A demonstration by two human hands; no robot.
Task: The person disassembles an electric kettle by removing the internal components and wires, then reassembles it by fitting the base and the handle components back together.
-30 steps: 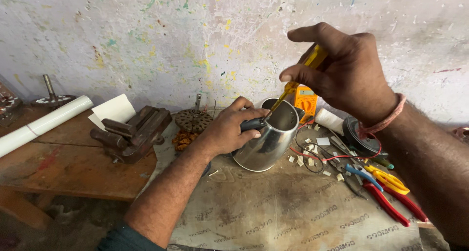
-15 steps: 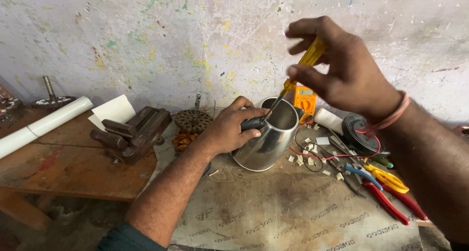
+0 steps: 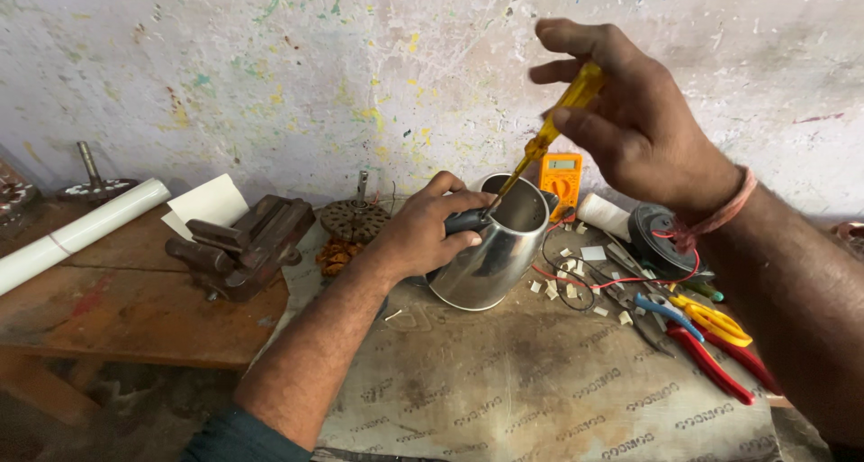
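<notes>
A shiny steel electric kettle (image 3: 493, 257) lies tilted on the bench, its mouth facing away from me. My left hand (image 3: 423, 233) grips its dark handle. My right hand (image 3: 634, 120) is raised above it and pinches the yellow handle of a screwdriver (image 3: 551, 134), whose shaft slants down into the kettle's rim beside the handle. A red cord circles my right wrist.
A yellow multimeter (image 3: 561, 179) stands behind the kettle. Red and yellow-handled pliers (image 3: 711, 336), wires and small white bits lie to the right. A rusty vise (image 3: 243, 246), a white tube (image 3: 76, 233) and motor parts (image 3: 354, 219) are at the left. The paint-spattered wall is close behind.
My right hand has lifted slightly and its fingers have shifted on the screwdriver handle. My left hand and the kettle have stayed put.
</notes>
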